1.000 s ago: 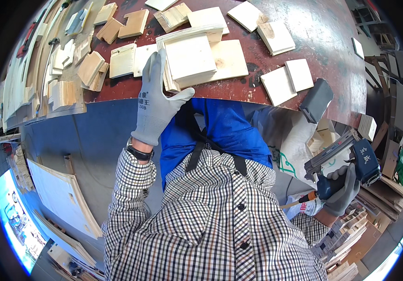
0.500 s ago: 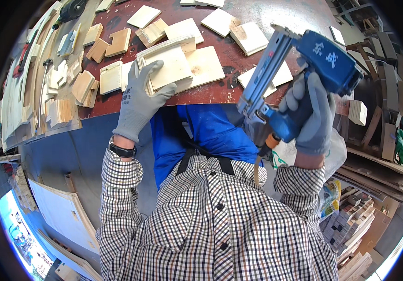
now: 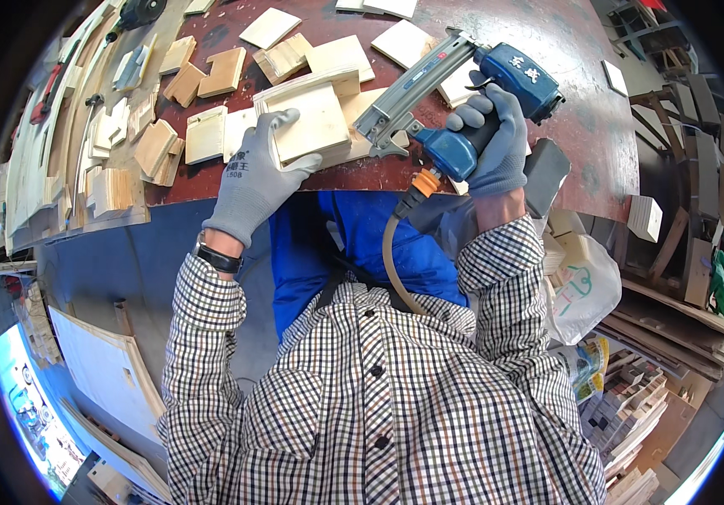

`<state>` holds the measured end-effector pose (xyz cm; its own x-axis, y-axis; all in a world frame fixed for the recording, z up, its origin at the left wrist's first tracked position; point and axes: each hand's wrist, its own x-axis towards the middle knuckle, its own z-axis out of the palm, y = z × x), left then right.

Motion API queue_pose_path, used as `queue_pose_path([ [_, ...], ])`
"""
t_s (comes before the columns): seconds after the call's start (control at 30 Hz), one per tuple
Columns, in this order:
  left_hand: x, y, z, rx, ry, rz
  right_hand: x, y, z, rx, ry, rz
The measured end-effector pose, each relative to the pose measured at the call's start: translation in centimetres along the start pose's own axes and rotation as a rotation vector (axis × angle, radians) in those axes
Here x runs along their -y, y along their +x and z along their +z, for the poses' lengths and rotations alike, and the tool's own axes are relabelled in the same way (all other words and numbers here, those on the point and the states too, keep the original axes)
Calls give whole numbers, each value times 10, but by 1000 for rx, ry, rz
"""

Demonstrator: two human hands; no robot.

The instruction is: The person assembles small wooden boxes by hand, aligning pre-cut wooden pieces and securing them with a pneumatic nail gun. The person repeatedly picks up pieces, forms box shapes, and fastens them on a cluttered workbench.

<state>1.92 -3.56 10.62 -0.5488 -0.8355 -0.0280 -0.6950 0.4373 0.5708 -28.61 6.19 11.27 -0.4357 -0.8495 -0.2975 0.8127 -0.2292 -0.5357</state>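
My left hand (image 3: 257, 183), in a grey work glove, grips the near left side of a small pale wooden box-like piece (image 3: 313, 122) at the table's near edge, thumb and fingers spread around it. In my gloved right hand (image 3: 503, 145) is a blue nail gun (image 3: 520, 80), held by its black grip. Its silver magazine (image 3: 416, 88) slants above the boards just right of the wooden piece. I cannot tell whether its nose touches anything. A tan air hose (image 3: 391, 261) runs from the orange fitting (image 3: 422, 183) under the grip toward my body.
Several loose wooden boards (image 3: 269, 28) lie about the dark red table (image 3: 580, 126). Wood strips and blocks (image 3: 114, 192) crowd its left side. To the right stand a white plastic bag (image 3: 585, 290), stacked timber (image 3: 627, 404) and leaning planks (image 3: 702, 168).
My right hand has brought the nail gun left and forward over the table, close to the wooden piece. The left hand keeps hold in nearly the same place.
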Motion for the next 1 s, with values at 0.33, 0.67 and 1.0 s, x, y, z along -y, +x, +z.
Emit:
queue_pose_path([
  [0.33,2,0,4,-42,-40,77,-9,6,-9,-25,-44,-7],
  [0.67,9,0,2,-2,-45,99,-4,11,-20,-49,12,17],
  [1.0,1,2,8,11,-55,13,-13,5,-21,-1,46,18],
])
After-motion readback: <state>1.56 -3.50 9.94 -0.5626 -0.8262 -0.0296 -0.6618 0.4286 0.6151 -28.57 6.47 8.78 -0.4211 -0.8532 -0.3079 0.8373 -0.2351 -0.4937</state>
